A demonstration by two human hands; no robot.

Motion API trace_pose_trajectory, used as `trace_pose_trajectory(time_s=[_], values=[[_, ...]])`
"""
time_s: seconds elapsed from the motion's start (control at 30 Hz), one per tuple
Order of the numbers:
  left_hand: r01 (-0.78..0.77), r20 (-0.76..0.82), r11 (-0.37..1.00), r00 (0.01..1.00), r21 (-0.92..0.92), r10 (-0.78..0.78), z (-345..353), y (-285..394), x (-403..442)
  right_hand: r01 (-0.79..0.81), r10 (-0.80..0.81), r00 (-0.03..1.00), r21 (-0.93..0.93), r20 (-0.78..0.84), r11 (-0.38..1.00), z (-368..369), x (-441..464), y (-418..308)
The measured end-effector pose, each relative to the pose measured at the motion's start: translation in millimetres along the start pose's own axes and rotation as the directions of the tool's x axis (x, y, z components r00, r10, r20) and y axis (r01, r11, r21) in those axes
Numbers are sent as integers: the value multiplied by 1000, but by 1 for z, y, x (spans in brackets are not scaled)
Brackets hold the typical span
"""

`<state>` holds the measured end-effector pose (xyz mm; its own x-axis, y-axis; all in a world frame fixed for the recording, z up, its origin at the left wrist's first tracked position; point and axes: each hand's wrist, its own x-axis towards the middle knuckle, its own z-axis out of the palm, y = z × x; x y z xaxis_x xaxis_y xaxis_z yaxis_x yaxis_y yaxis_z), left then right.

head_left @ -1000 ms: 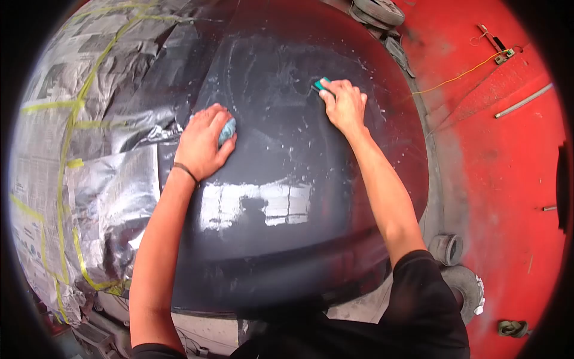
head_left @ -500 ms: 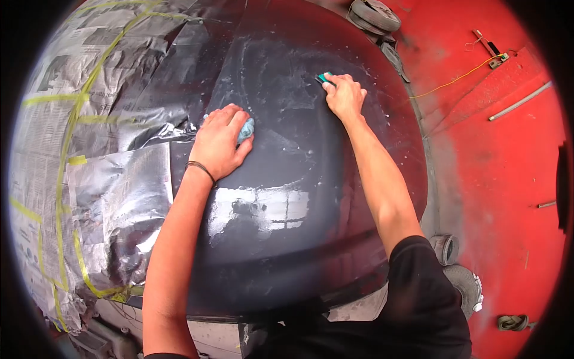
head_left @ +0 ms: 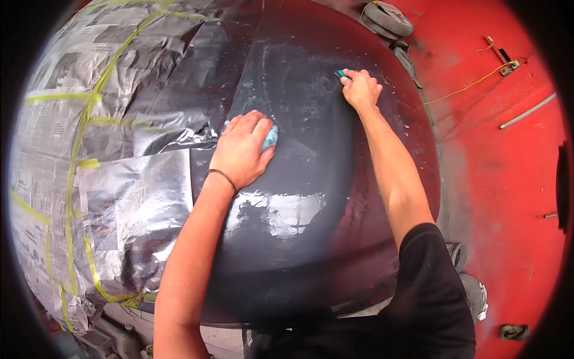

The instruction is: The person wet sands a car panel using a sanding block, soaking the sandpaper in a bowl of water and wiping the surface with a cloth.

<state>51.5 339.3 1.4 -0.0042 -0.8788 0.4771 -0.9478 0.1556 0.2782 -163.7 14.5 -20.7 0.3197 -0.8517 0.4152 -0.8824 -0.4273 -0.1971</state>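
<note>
Green block (head_left: 341, 74) stays clenched in the right hand (head_left: 362, 90), slightly farther up the dark panel (head_left: 305, 137) than before; the left hand (head_left: 242, 148) still clasps blue cloth (head_left: 270, 139) near the newspaper (head_left: 137, 188).

The scene is bright, with a broad white glare broken into ragged patches on the near half of the dark panel (head_left: 299, 149); its source is out of view. Smaller, harsh highlights glint off the creased paper (head_left: 134, 197) on the left, while the floor (head_left: 508, 173) on the right looks evenly lit and strongly red. The black shirt (head_left: 427, 281) sinks into shadow with little detail. Wide-angle distortion bows the panel's outline, and black rounds off the corners, with a faint bluish fringe at the left edge. Focus is fair mid-picture, but the paper's small print is too soft to read.
</note>
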Motion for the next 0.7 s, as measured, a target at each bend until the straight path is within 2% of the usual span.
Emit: trace_pose_trajectory(time_s=[0.03, 0.1, 0.17, 0.23, 0.33, 0.4, 0.5, 0.57, 0.7], values=[[17, 22, 1000, 1000, 8, -17, 0, 0, -6, -12, 12, 1000, 91, 3, 996, -2, -12, -1], [22, 24, 1000, 999, 16, -23, 0, 0, 0, 133, -134, 991, 291, -17, 947, -21, -73, -5], [22, 14, 1000, 1000, 19, -23, -1, 1, 0, 379, -365, 926, 238, -100, 894, -53, -161, -25], [12, 2, 1000, 1000, 22, -12, 0, 1, 2, 417, -426, 902, 387, -66, 822, -98, -228, -52], [4, -10, 1000, 1000, 29, -4, 3, 1, -1, 496, -487, 865, 341, -119, 798, -80, -188, -45], [-13, -17, 999, 1000, 39, 13, 2, 1, -1, 452, -442, 891, 289, -104, 844, -50, -134, -46], [-15, -10, 1000, 1000, 20, 15, 1, 0, -2, 218, -217, 975, 286, -34, 933, -25, -84, -66], [18, 15, 1000, 1000, 22, -18, 1, 2, -5, 196, -186, 981, 310, -62, 930, -30, -107, -64], [31, 36, 999, 999, 23, -32, -1, 2, 2, 277, -272, 960, 372, -66, 886, -119, -274, -48]])
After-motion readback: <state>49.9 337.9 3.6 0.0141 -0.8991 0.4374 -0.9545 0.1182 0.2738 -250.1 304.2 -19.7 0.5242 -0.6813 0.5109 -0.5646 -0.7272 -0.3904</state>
